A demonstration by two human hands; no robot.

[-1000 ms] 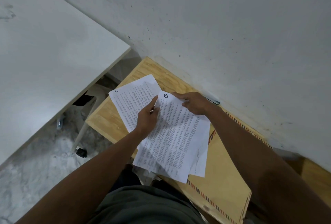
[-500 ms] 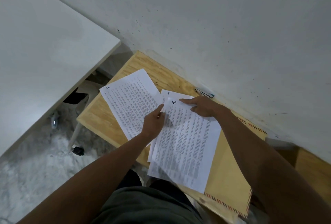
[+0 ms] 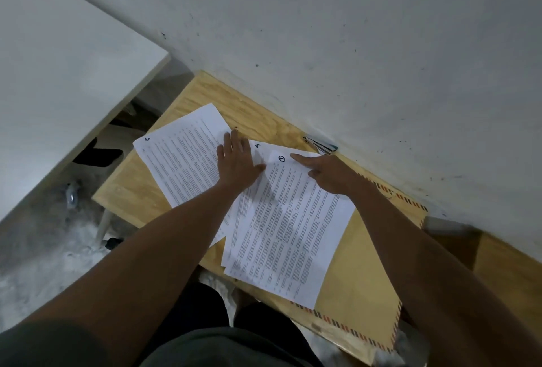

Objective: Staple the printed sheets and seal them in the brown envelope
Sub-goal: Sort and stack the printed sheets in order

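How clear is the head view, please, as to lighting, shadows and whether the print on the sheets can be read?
Head view: dim, even light, no glare; the left hand and right hand cast soft shadows on the sheets; the print is too small to read, only pen marks at the corners show; wide-angle bending at the edges.

Handwritten marks on printed sheets: "5" on the left sheet; "4" on the middle sheet; circled "1" on the top sheet. Body print illegible.
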